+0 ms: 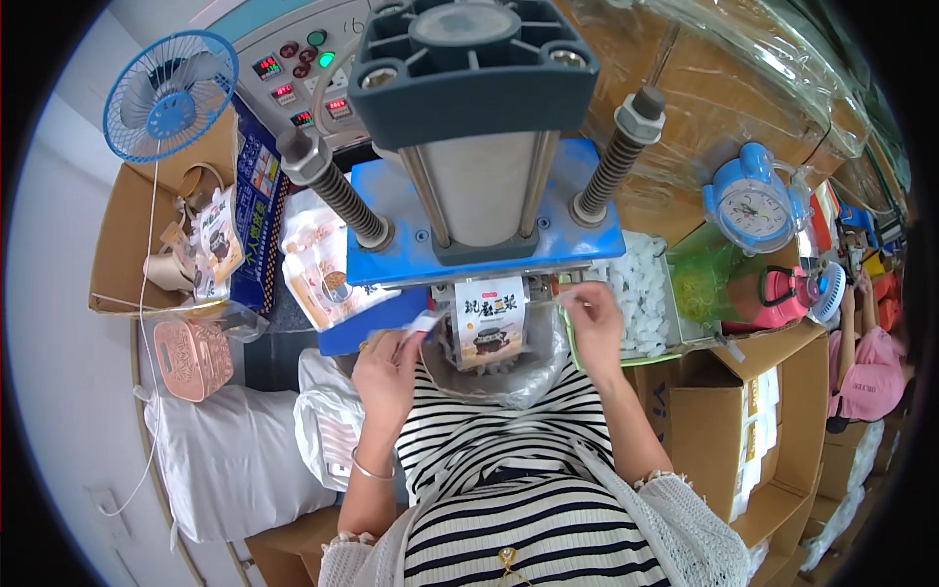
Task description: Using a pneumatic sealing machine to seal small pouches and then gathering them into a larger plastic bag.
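Note:
A white printed pouch (490,338) with a bowl picture hangs upright below the blue press plate (391,230), in front of my body. Behind and under it is a clear plastic bag (528,377), spread over my lap. To the left of the pouch, my left hand (385,377) pinches a small white packet (425,322), tilted upward. My right hand (595,323) is at the pouch's right side with thumb and fingers pressed together; what is in them is too small to make out. Beside it stands a green-edged tray (641,359) of small white packets (643,293).
Printed pouches (328,264) lie left of the press. Further left are a blue fan (171,112), an open carton (122,264) and a pink basket (193,359). On the right are a blue clock (753,205), a pink jug (773,298), cartons (699,421) and another person (866,377).

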